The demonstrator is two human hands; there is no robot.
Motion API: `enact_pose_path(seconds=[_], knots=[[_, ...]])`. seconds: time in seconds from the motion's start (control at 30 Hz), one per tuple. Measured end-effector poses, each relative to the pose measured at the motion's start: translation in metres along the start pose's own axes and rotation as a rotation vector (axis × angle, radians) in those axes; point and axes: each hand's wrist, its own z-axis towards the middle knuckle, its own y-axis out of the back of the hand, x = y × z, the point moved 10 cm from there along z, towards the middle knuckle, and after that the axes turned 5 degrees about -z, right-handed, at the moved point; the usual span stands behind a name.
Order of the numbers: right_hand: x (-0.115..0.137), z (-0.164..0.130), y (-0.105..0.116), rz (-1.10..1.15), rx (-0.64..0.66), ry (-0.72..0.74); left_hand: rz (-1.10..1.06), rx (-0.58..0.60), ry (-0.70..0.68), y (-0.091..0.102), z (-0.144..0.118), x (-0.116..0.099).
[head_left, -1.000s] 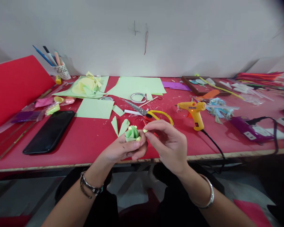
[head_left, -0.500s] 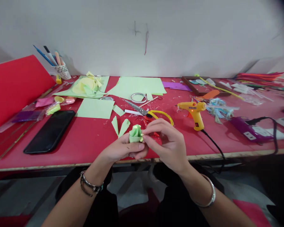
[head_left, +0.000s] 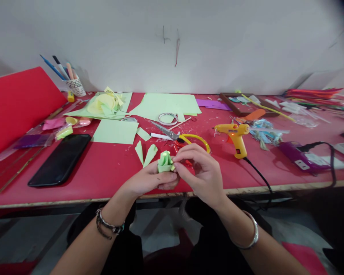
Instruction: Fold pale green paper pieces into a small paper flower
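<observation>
A small light-green paper flower [head_left: 164, 162], with layered petals, is held upright near the table's front edge. My left hand [head_left: 151, 179] grips it from below, thumb across the front. The thumb and forefinger of my right hand [head_left: 202, 172] pinch a petal edge on the flower's right side. Just behind it lie two cut green paper petals [head_left: 146, 153]. Scissors [head_left: 177, 136] with yellow handles rest open-bladed beyond my right hand, beside a white pen [head_left: 162, 136]. Something red under the right hand is partly hidden.
A yellow glue gun [head_left: 235, 137] stands to the right, its cord hanging over the edge near a purple power strip [head_left: 302, 156]. A black phone [head_left: 60, 160] lies left. Green paper sheets [head_left: 114, 131], a tape roll [head_left: 168, 118], a pen cup [head_left: 76, 86] and a tray [head_left: 253, 102] sit farther back.
The flower has shifted and turned very slightly to the right in my left hand, whose fingers have curled in a little. My right fingertips stay at its right side.
</observation>
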Motion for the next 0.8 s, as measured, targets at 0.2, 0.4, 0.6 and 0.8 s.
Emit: enact_pose_path(seconds=[0.2,0.4,0.6,0.8], knots=[[-0.003,-0.002,0.003,0.051,-0.034,-0.014,-0.014,-0.02,-0.004,0.002,0.0,0.0],[-0.008,-0.002,0.0,0.105,-0.033,-0.046,0.014,-0.138,-0.043,0.012,-0.001,-0.002],[-0.019,-0.002,-0.013,-0.041,0.083,-0.089,0.307,-0.395,-0.208,0.034,-0.004,-0.02],[-0.031,-0.002,-0.016,-0.032,0.116,-0.157,0.426,-0.359,-0.264,0.032,-0.001,-0.022]])
